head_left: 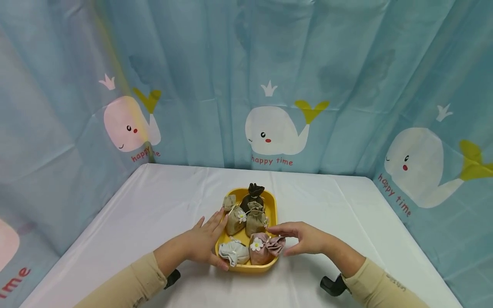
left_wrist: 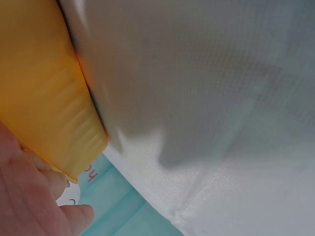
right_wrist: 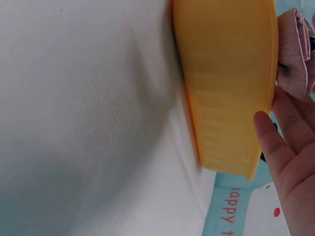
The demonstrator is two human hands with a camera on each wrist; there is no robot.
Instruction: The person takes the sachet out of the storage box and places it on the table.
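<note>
A yellow plastic tray [head_left: 272, 205] stands on the table, holding several small drawstring pouches. At its back is a black pouch [head_left: 252, 201]; two khaki pouches, one on the left [head_left: 234, 222] and one beside it [head_left: 255, 220], lie in the middle. In front are a white pouch [head_left: 235, 251] and a pink pouch [head_left: 259, 252] with a white flower, its gathered neck over the right rim. My left hand [head_left: 202, 239] rests along the tray's left rim, fingers spread and fairly straight. My right hand [head_left: 308, 237] is at the right rim beside the pink pouch's neck, fingers loosely bent, gripping nothing.
White cloth covers the table [head_left: 173, 196]. Behind it and at both sides hangs a blue curtain [head_left: 200, 85] with whale prints. Black straps or mounts [head_left: 333, 285] show at both wrists.
</note>
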